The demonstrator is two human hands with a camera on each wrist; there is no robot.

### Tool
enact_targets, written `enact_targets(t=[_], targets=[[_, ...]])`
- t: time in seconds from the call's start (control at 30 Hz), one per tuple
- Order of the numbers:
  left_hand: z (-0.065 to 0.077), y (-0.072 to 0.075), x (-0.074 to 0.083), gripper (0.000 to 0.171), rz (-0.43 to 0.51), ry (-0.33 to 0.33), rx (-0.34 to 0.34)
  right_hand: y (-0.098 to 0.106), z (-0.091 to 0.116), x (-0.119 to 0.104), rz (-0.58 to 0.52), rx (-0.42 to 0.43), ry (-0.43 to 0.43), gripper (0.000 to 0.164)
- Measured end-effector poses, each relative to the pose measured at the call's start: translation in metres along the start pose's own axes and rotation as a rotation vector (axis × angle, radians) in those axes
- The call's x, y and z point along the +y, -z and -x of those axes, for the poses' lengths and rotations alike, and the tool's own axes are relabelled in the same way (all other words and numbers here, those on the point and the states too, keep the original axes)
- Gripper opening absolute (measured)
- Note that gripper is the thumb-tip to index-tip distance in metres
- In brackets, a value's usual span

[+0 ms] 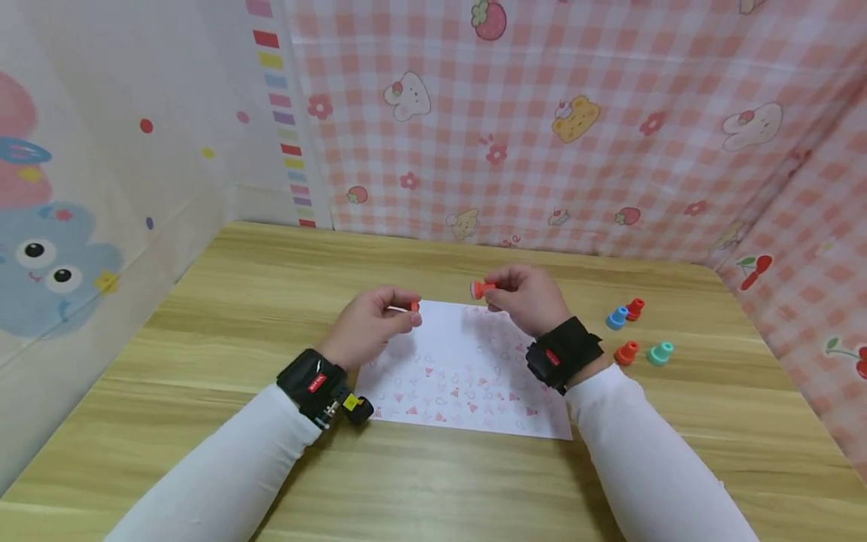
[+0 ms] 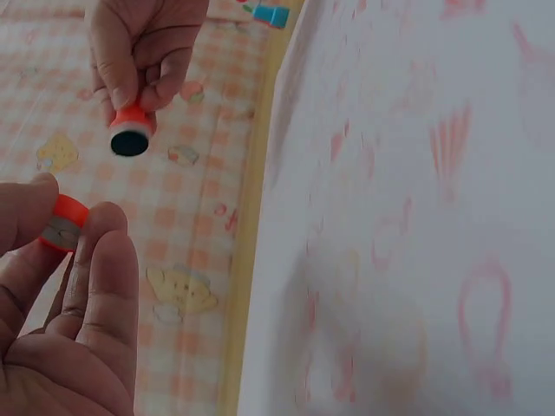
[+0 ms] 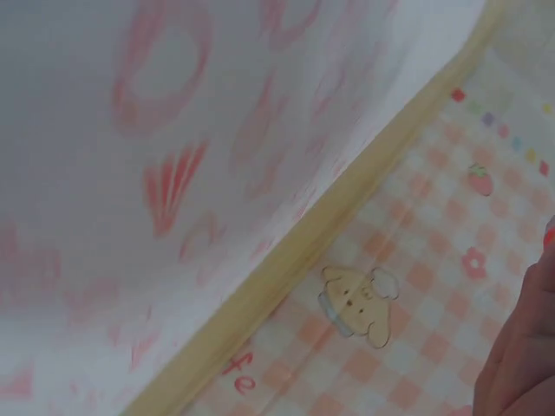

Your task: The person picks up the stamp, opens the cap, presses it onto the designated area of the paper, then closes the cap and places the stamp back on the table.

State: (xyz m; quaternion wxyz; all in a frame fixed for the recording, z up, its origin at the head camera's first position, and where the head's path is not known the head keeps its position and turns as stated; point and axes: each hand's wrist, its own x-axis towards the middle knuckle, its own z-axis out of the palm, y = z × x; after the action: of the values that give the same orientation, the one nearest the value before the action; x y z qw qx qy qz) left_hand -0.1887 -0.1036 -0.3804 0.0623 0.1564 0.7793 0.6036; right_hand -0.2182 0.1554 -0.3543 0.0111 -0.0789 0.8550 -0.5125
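Observation:
My left hand [image 1: 369, 325] pinches a small orange-red cap [image 2: 68, 222] with a greyish band between thumb and fingertips, above the paper's far left corner. To its right, my right hand [image 1: 532, 301] grips an orange stamp [image 1: 482, 290] by its handle. Its dark round face [image 2: 130, 143] shows in the left wrist view, pointing away from the fingers. Stamp and cap are apart. Below both hands lies a white sheet of paper [image 1: 433, 335] covered with pink and red prints, among them shell-like fans and loops. The right wrist view catches only the edge of a hand [image 3: 525, 347].
Right of the paper stand several more stamps: a blue one [image 1: 617, 318], two red ones [image 1: 627, 353] and a teal one [image 1: 660, 354]. The wooden table [image 1: 237, 301] meets a pink checked cloth [image 1: 440, 135] behind and printed cloth at the sides.

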Motion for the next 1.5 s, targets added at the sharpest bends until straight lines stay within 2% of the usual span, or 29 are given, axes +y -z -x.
enact_targets(t=[0.2, 0.3, 0.37, 0.6, 0.87, 1.23, 1.3, 1.37, 1.5], targets=[[-0.004, -0.025, 0.003, 0.030, -0.022, -0.031, -0.009, -0.010, 0.021, 0.010, -0.387, -0.060, -0.079, 0.019], [-0.003, -0.033, 0.004, 0.029, -0.024, -0.057, -0.005, -0.013, 0.030, 0.009, -0.487, -0.097, -0.090, 0.019], [-0.002, -0.037, 0.005, 0.027, -0.030, -0.068, -0.009, -0.014, 0.034, 0.008, -0.508, -0.126, -0.079, 0.018], [0.000, -0.042, 0.005, 0.027, -0.082, -0.117, -0.023, -0.016, 0.041, -0.001, -0.477, -0.195, -0.070, 0.016], [0.009, -0.033, 0.002, 0.021, -0.126, -0.128, 0.029, -0.031, 0.036, -0.011, -0.401, -0.246, -0.021, 0.015], [0.006, -0.040, 0.002, 0.022, -0.097, -0.149, 0.002, -0.027, 0.040, -0.008, -0.357, -0.226, -0.037, 0.016], [0.006, -0.043, 0.006, 0.021, -0.097, -0.149, 0.004, -0.023, 0.045, -0.015, -0.349, -0.228, -0.044, 0.016], [0.005, -0.045, 0.006, 0.020, -0.101, -0.151, 0.006, -0.021, 0.048, -0.020, -0.339, -0.230, -0.052, 0.017], [0.004, -0.047, 0.002, 0.019, -0.118, -0.145, -0.001, -0.020, 0.047, -0.015, -0.322, -0.235, -0.063, 0.017]])
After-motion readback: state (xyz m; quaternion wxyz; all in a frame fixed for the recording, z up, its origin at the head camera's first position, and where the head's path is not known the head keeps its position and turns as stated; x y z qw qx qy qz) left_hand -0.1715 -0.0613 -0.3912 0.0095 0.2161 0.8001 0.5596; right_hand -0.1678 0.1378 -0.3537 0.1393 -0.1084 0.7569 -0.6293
